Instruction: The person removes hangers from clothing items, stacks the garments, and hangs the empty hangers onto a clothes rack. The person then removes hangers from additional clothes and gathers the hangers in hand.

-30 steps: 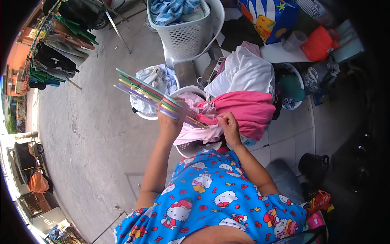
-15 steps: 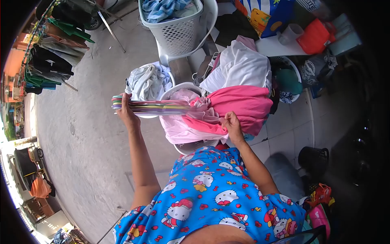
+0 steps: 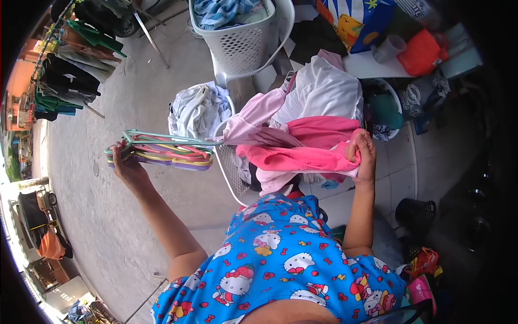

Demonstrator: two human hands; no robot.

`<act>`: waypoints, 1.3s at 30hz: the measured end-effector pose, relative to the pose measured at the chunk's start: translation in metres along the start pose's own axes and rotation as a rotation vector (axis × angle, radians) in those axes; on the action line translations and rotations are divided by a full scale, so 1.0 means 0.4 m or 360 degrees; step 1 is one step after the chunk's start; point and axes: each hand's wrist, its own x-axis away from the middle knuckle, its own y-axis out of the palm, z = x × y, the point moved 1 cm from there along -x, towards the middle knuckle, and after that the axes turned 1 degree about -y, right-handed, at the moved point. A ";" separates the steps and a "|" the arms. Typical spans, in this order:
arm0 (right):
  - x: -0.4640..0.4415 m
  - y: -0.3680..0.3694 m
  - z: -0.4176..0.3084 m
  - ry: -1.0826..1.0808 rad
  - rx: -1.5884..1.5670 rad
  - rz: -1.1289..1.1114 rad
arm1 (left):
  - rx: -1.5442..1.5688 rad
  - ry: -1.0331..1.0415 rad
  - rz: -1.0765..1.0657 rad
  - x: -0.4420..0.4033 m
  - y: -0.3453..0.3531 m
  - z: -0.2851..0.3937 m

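My left hand (image 3: 127, 163) is closed around a bundle of coloured plastic hangers (image 3: 178, 156), out over the concrete on the left. One mint-green hanger (image 3: 171, 137) stands apart from the bundle, and its far end reaches the light pink part of a pink shirt (image 3: 299, 156). How far it goes inside is hidden by the cloth. My right hand (image 3: 365, 153) grips the shirt's bright pink edge, pulling the fabric out to the right. Beneath the shirt is a white laundry basket (image 3: 229, 173) with more clothes in it.
A basin of pale clothes (image 3: 198, 110) stands beyond the hangers. White clothing (image 3: 321, 89) is heaped behind the shirt. Farther back, a white basket (image 3: 237, 51) rests on a chair. Clothes hang on a line (image 3: 70, 75) at the left. A black bin (image 3: 415, 214) is on the right.
My left hand has moved left with the hangers, and the green one now fans away from the rest. My right hand has moved right, stretching the pink shirt out.
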 end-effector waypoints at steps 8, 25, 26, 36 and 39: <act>0.072 0.312 0.287 0.0056 0.0307 -0.0483 | 0.0006 -0.0290 -0.0389 0.115 0.084 -0.031; 0.047 0.310 0.435 -0.0295 0.0826 -0.1550 | -0.0007 -0.0270 -0.0661 0.163 0.122 -0.011; 0.043 0.301 0.428 -0.0210 0.0786 -0.1618 | 0.0053 -0.0306 -0.0683 0.159 0.115 -0.025; 0.035 0.293 0.308 -0.0798 0.0853 -0.1630 | 0.0462 -0.0516 -0.0733 0.146 0.095 -0.106; 0.052 0.319 0.299 -0.0673 0.0770 -0.1623 | 0.0619 -0.0629 -0.0798 0.158 0.123 -0.123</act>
